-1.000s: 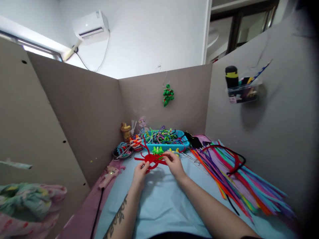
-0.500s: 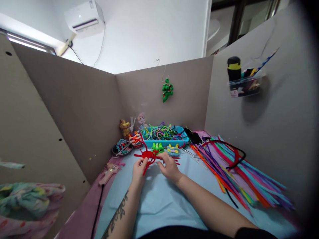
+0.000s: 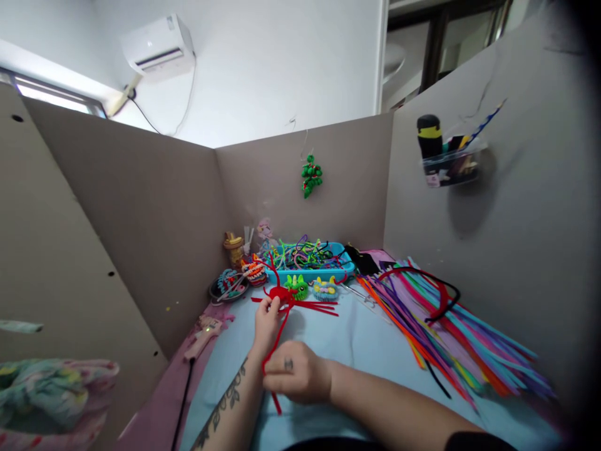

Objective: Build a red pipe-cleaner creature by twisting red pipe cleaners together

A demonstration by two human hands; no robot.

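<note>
My left hand (image 3: 267, 322) pinches the underside of a red pipe-cleaner figure (image 3: 280, 294), a round wound body with several loose stems sticking out. One long red stem (image 3: 283, 327) runs from the body down toward me. Its lower part is gripped in my right hand (image 3: 298, 373), closed near the front of the blue cloth, with the tip poking out below the fingers. Several straight red pipe cleaners (image 3: 323, 306) lie to the right of the body. Just behind it sit a green fuzzy figure (image 3: 297, 287) and a blue-and-yellow one (image 3: 325, 289).
A blue tray (image 3: 307, 275) of tangled pipe cleaners stands at the back. Long coloured pipe cleaners (image 3: 451, 326) and a black headband lie right, with scissors (image 3: 361, 293) beside them. A pink glue gun (image 3: 204, 338) and a dark bowl (image 3: 228, 296) are left. Grey partitions surround the table.
My right hand has moved from beside the red body down toward me, drawing a red stem out long. My left hand still holds the body. The view has tilted slightly.
</note>
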